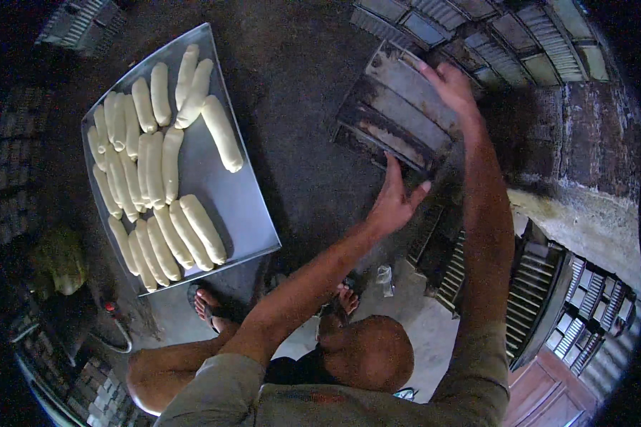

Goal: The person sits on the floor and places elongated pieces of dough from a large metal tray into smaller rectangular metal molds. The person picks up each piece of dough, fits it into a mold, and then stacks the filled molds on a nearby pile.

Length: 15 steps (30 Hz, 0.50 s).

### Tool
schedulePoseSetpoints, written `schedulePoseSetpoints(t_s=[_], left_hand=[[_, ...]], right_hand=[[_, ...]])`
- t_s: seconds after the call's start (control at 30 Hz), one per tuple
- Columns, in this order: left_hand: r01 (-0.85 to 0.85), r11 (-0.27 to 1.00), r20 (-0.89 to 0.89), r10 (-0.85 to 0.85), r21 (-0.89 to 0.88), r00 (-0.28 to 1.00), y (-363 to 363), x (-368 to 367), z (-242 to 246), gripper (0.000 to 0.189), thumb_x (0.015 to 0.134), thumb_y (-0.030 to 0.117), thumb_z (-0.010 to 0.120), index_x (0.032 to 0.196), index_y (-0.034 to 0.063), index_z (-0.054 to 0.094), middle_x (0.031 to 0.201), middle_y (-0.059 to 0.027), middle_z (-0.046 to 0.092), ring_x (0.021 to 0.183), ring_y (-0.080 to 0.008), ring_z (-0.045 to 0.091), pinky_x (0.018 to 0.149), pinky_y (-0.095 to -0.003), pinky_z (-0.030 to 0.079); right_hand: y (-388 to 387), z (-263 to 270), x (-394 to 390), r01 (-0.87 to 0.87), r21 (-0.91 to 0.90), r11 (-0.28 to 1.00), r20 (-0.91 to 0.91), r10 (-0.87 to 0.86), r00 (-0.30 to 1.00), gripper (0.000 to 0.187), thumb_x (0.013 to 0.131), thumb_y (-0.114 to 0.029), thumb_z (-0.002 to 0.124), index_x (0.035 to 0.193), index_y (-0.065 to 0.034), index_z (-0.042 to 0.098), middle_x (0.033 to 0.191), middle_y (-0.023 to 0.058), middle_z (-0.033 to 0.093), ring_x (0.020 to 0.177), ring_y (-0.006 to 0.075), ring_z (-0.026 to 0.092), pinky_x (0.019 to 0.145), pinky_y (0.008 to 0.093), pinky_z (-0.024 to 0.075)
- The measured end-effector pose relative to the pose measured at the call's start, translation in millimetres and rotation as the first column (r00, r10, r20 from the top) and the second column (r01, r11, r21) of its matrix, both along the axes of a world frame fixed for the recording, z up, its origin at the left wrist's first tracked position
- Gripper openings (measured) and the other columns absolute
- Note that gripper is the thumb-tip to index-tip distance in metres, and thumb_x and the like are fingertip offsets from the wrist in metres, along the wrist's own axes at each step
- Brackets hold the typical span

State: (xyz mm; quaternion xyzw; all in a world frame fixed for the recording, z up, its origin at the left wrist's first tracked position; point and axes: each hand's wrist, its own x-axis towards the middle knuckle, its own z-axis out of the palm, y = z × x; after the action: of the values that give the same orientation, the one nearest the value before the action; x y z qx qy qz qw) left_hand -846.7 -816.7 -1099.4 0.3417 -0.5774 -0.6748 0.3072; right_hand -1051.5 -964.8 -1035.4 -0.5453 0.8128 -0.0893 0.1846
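Note:
A blackened set of metal loaf pans (395, 101) lies on the dark floor or low surface at the upper right. My right hand (451, 88) is at its far upper edge, fingers spread along the rim. My left hand (395, 205) touches or nearly touches its near edge, thumb and fingers apart; whether it bears on the pan cannot be told. To the left, a shallow metal tray (235, 208) holds many pale dough rolls (221, 133), grouped mostly at its left side. One longer roll rests near the tray's right edge.
Stacked pans (513, 37) stand beyond my right hand. More ridged metal pans (534, 288) are piled at the lower right, near a wooden panel (555, 384). A crumpled clear plastic piece (385, 278) lies on the floor by my feet. A hose-like curved item (123, 339) is at the lower left.

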Motion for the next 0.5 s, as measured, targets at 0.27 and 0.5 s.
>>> schedulePoseSetpoints(t_s=[0.27,0.5], left_hand=[[-0.365,0.919,-0.039,0.363,-0.150,0.931,-61.4,68.2,-1.4,0.017,0.088,0.012,0.050,0.100,-0.0013,0.053,0.092,-0.0124,0.061,0.087,-0.0213,0.058,0.079,-0.0324,0.045],[-0.052,0.999,0.313,0.048,0.003,0.948,-185.2,20.6,25.6,0.057,0.090,0.041,0.049,0.125,-0.0041,0.043,0.123,-0.0198,0.051,0.116,-0.0251,0.046,0.097,-0.0328,0.033]], right_hand=[[54.6,-39.0,-9.4,0.251,-0.637,0.728,0.069,-0.271,0.960,0.062,0.085,-0.050,0.051,0.122,-0.0002,0.047,0.126,0.0212,0.046,0.118,0.0310,0.042,0.098,0.0385,0.0324],[125.6,-89.3,15.0,0.831,-0.124,0.543,0.860,-0.359,0.363,0.071,0.084,-0.045,0.055,0.137,-0.0064,0.029,0.139,0.0121,0.031,0.127,0.0265,0.031,0.102,0.0405,0.0267]])
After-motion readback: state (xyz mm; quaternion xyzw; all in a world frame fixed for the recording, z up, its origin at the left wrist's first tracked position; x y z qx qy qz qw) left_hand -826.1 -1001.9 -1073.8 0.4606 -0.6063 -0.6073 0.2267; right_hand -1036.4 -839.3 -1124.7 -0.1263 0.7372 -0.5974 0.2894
